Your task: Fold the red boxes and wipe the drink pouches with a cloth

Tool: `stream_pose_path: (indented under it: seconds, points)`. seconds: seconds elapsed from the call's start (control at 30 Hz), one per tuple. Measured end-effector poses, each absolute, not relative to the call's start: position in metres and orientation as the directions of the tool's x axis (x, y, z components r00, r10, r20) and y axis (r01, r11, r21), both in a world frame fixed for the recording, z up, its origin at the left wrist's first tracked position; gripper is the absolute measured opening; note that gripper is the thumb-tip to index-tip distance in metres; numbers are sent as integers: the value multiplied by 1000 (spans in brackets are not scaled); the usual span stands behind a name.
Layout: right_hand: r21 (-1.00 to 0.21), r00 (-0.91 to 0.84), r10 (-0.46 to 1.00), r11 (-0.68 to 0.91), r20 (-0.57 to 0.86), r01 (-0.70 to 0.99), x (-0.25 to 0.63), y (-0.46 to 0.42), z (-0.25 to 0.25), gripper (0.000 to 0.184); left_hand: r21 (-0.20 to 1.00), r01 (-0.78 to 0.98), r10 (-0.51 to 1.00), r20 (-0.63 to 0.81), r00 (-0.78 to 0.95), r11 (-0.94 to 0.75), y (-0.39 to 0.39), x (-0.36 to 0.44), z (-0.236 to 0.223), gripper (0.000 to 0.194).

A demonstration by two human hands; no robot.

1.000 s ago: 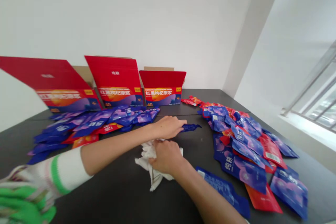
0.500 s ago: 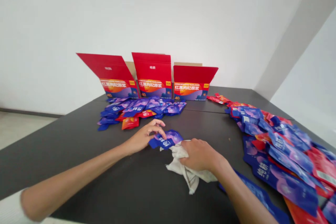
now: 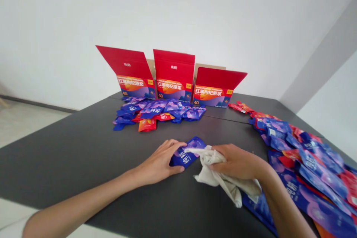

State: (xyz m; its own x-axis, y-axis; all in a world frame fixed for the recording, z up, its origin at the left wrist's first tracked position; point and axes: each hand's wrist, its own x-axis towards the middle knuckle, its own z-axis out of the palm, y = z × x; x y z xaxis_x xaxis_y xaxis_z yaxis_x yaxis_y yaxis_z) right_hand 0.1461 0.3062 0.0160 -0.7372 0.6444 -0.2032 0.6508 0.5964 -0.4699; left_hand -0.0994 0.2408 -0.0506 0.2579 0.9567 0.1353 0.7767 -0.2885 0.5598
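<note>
A blue pouch (image 3: 186, 158) with pale lettering and purple shapes lies on the dark table just in front of me. My left hand (image 3: 161, 160) grips its left side, thumb at the near edge and fingers along the far edge. Bunched in my right hand (image 3: 238, 160) is a whitish cloth (image 3: 209, 174), its loose ends hanging down to the right. Part of the cloth reaches over the pouch's right end; whether it presses on it I cannot tell.
Three open red boxes, left (image 3: 136, 87), middle (image 3: 173, 90) and right (image 3: 212, 96), stand at the back. Before them lies a heap of blue and red pouches (image 3: 154, 108). A larger pile of pouches (image 3: 309, 171) covers the table's right side.
My left hand has closed on the pouch, which now lies turned, its right end farther up. The cloth in my right hand has shifted onto its right end. The view has swung slightly left.
</note>
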Motion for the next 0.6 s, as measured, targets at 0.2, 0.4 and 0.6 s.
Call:
stream_pose_path:
  seconds: [0.2,0.4,0.6]
  points:
    - [-188,-449,882,470,145,862,102,297,-14,31,620,720,946,131,296,-311,252,-99,-55,45]
    - [-98,-469,880,475,79,874,77,294,-37,27,566,731,924,198,328,-381,255,-97,-61,35]
    - [-72,-450,889,456,88,887,81,303,-35,27,393,772,864,284,415,-500,250,-95,-60,17]
